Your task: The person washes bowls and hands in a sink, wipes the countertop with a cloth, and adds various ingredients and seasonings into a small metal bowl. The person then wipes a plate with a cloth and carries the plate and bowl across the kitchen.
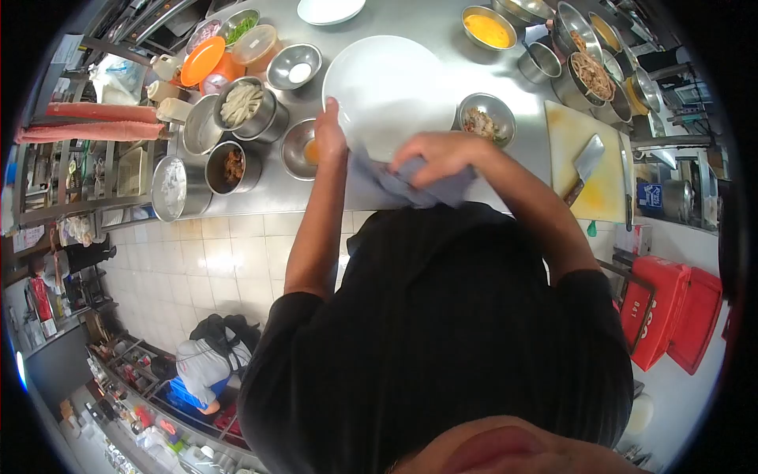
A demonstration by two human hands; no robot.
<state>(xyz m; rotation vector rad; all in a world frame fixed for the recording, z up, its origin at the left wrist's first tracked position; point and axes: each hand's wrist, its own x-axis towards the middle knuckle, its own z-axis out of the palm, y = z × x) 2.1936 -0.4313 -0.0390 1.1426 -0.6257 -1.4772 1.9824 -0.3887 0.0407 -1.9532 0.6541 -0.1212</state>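
Note:
A large white plate (387, 87) lies in front of me at the near side of the steel table. My left hand (330, 136) grips its left rim, the fingers partly hidden. Bunched in my right hand (442, 156) is a grey-blue cloth (446, 188), blurred by motion, at the plate's near edge. Left of the plate, a steel bowl (294, 150) with something orange in it sits close to my left wrist. To the plate's right stands a steel bowl of chopped food (482, 122).
A cleaver (586, 162) rests on a yellowed cutting board (557, 134) at right. Pots and bowls of ingredients, including a bowl of yellow liquid (488, 30), crowd both sides. Behind me are a red box (659, 308) and another person (207, 359), bending.

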